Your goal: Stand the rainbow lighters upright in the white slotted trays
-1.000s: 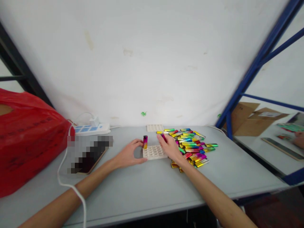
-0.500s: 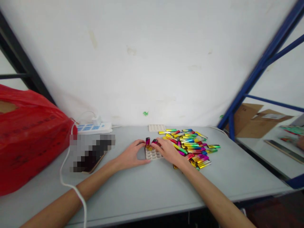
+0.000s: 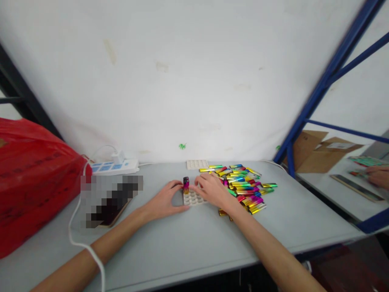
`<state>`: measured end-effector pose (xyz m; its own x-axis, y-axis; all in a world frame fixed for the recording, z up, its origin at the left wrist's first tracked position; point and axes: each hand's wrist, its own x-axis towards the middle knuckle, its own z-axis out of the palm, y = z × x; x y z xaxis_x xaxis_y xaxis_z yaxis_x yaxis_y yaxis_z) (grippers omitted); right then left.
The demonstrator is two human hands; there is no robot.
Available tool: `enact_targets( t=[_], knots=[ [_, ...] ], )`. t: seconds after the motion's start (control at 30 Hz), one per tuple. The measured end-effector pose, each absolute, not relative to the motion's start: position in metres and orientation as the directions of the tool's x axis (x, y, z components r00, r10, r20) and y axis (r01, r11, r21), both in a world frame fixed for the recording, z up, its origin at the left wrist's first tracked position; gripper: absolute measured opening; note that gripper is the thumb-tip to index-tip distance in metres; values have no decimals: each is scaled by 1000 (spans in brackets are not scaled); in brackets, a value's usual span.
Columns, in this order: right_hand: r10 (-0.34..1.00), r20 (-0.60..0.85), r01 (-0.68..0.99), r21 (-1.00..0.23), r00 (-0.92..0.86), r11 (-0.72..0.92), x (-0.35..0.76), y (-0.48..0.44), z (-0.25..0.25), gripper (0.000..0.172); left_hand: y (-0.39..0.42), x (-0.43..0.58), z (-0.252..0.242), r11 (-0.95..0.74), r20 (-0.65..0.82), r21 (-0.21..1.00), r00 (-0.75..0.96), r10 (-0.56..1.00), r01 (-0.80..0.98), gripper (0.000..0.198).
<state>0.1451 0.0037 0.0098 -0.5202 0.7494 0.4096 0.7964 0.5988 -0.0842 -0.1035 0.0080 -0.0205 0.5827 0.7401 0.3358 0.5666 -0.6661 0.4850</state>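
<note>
A pale tray with rows of round holes lies on the grey table. At its far left corner stands a lighter, upright, with a black top and a shiny purple-to-gold body; a second one may be close against it. My left hand curves about the tray's left side, thumb at the near corner and fingers by the lighter. Above the tray my right hand has bent fingers, their tips just right of the upright lighter, and nothing visible between them. Several shiny multicoloured lighters lie heaped to the right.
Another pale holed tray sits by the wall. On the left are a phone, a power strip, a white cable and a red plastic bag. Beyond the blue frame, another person's hand shows near a cardboard box.
The tilted lighter in my right fingers no longer shows there, and those fingers have loosened. My left hand stays at the tray. The view has shifted slightly; another person's hand appears at far right.
</note>
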Motion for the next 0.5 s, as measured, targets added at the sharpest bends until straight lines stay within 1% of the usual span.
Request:
enact_targets(
  t=[0.1,0.2,0.27,0.33,0.43,0.5],
  knots=[
    [812,458,869,-149,-362,472,180,23,12,28,7,-104,-19,-665,321,471,590,741,580,62],
    [879,389,919,-157,-278,360,214,56,15,29,7,-104,-18,-662,305,463,595,743,589,64],
    [907,305,928,-141,-292,346,228,80,18,35,7,-105,-19,-665,306,459,598,741,589,65],
    [911,255,921,-134,-324,365,234,101,19,35,7,-105,-20,-673,318,454,599,735,584,64],
    [903,200,902,-136,-381,411,236,121,17,24,8,-106,-22,-672,326,452,592,737,587,66],
    [894,180,889,-143,-410,436,238,125,13,20,8,-107,-24,-663,321,459,586,744,591,68]
  ],
)
